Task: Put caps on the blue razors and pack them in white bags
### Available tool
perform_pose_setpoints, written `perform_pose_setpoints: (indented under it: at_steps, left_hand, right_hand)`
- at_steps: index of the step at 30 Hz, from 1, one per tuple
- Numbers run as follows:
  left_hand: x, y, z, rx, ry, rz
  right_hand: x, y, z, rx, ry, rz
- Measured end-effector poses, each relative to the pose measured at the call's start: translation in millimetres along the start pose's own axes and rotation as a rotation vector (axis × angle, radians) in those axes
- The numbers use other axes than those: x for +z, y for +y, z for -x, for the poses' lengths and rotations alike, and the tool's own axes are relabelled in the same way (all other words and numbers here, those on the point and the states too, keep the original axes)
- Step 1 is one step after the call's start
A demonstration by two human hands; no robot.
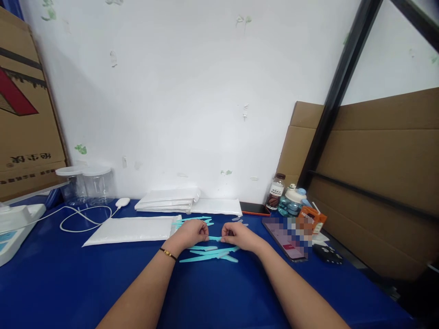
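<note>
Both hands pinch one slim turquoise eyebrow razor [215, 238] held level above the blue table. My left hand [194, 231] is closed on its left end, and my right hand [236, 235] is closed on its right end; the fingertips hide both ends. Just below the hands lies a loose pile of similar turquoise razors [202, 257], crossing one another. More turquoise razors [206, 219] lie behind my left hand, beside a white mailing bag. Several small, pale translucent pieces, perhaps blade caps [240, 220], rest behind my right hand.
On the blue table [219, 301], a white bag [133, 230] lies left, with stacked white bags [168, 200] by the wall. Clear jars [98, 185], a white cable [85, 230] and a power strip [20, 233] stand left. Phones [286, 242], bottles [275, 192] and an orange carton [310, 219] occupy the right.
</note>
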State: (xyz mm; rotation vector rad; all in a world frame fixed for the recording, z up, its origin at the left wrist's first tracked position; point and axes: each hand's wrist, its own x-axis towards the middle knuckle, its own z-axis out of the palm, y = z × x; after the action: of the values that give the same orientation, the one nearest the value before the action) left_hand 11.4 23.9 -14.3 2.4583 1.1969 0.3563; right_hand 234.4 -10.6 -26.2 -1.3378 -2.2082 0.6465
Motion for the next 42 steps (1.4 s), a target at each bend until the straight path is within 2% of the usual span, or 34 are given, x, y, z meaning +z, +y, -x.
perform_pose_setpoints:
  at_steps: [3, 6, 8, 10, 12, 15, 17, 19, 23, 27, 30, 34, 37, 39, 40, 42]
  left_hand:
    - [-11.7, -6.2, -0.1, -0.039, 0.168, -0.125]
    - [-20.9, -17.2, 0.0, -0.146, 0.322, -0.218]
    - [-23.2, -22.1, 0.3, -0.202, 0.368, -0.249]
    - [-23.3, -22.7, 1.8, -0.207, 0.376, -0.232]
    - [-22.2, -19.6, 4.9, -0.156, 0.292, -0.146]
    - [-19.6, -13.3, 10.7, -0.050, -0.006, 0.021]
    - [-17.3, -11.0, 12.7, -0.027, -0.177, 0.086]
    - [-14.1, -10.2, 11.9, -0.036, -0.221, 0.110]
    - [-7.4, -6.2, 5.3, -0.029, -0.096, 0.143]
    - [-6.9, 5.8, 1.3, 0.022, 0.019, 0.138]
    - [-12.0, 8.9, 1.5, 0.016, 0.113, -0.012]
    - [-17.6, -5.3, 0.8, -0.122, 0.235, -0.186]
    - [-17.7, -16.8, -1.1, -0.194, 0.293, -0.254]
    - [-16.8, -18.0, -1.5, -0.198, 0.319, -0.245]
    - [-16.2, -16.5, -1.1, -0.185, 0.320, -0.211]
    - [-14.3, -10.3, 0.8, -0.125, 0.279, -0.101]
  right_hand:
    - [-13.5, 13.5, 0.6, 0.061, 0.151, -0.032]
    - [-28.9, 30.4, 3.8, 0.151, 0.320, 0.011]
    - [-35.8, 36.6, 6.7, 0.176, 0.369, 0.066]
    - [-38.7, 35.3, 9.3, 0.138, 0.375, 0.116]
    - [-37.7, 27.6, 11.1, 0.069, 0.319, 0.115]
    - [-31.0, 12.5, 11.3, 0.017, 0.177, 0.054]
    - [-24.3, 4.7, 9.9, 0.011, 0.125, 0.041]
    - [-16.6, -0.8, 7.8, 0.002, 0.091, 0.030]
    - [-1.1, -9.6, 3.0, -0.008, 0.021, -0.078]
    - [6.9, -14.4, -1.4, -0.014, 0.024, -0.137]
    - [0.2, -6.6, -2.6, -0.004, 0.074, -0.129]
    - [-19.9, 19.3, 0.0, 0.107, 0.197, -0.016]
    - [-30.8, 32.7, 3.9, 0.178, 0.283, 0.103]
    - [-33.7, 32.1, 7.0, 0.151, 0.329, 0.150]
    - [-34.3, 29.1, 8.8, 0.117, 0.320, 0.151]
    - [-34.7, 20.4, 13.0, 0.042, 0.190, 0.119]
